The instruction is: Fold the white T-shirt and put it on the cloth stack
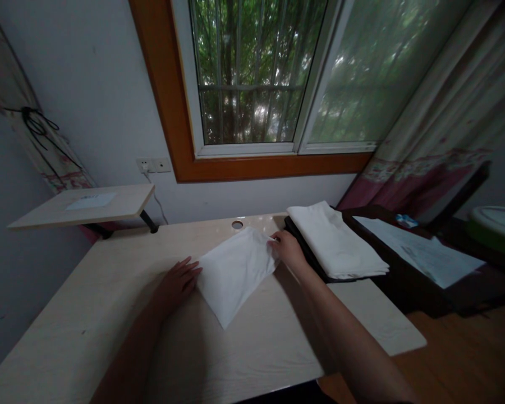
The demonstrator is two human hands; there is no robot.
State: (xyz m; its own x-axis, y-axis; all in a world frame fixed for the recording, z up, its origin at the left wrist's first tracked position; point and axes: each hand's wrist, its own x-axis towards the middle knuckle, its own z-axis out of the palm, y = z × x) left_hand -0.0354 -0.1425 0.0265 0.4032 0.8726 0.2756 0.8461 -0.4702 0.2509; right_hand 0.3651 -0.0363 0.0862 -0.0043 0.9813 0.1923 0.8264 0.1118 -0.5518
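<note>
A folded white cloth (235, 272) lies on the pale wooden desk (252, 359), with one corner pointing toward me. My left hand (180, 283) rests flat at its left corner, fingers stretched out and the tips touching the edge. At the right corner, my right hand (288, 249) pinches the cloth between thumb and fingers, and the fabric is slightly creased there. Just right of that hand sits a larger folded white cloth (339, 241) on top of a black flat item (305, 249), whose kind I cannot make out.
A small raised shelf (88, 202) with a paper on it stands at the back left. Behind the desk are a wall socket (152, 165) with a cable and a window (256, 73). To the right, a dark surface holds a large sheet (421, 249). A round cable hole (237, 224) is near the back edge.
</note>
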